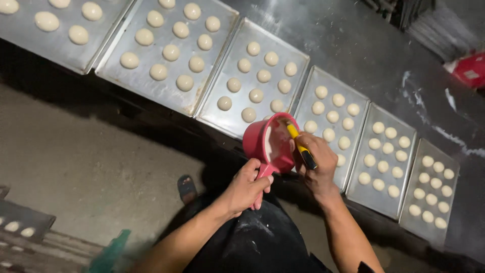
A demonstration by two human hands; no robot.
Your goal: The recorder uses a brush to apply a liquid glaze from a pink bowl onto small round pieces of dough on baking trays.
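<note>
Dipper, a red plastic scoop with a handle, sits tilted at the centre of the view, just above the near edge of a row of metal trays. Its inside is coated with a pale, whitish liquid. The left hand is closed around the handle from below, with the fingers wrapped tight and the thumb on top. The right hand is closed around the yellow-and-black handle of a brush, whose working end reaches into the mouth of the dipper; the bristles are hidden inside.

Trays lie side by side along a dark counter, running from upper left to lower right. Each tray holds rows of small, round, pale dough balls, spaced apart. The dipper overlaps the gap between the third and fourth trays.

Below the hands, the person's dark apron, dusted white, and a sandalled foot show above a grey floor. A red object lies at the counter's far right.
</note>
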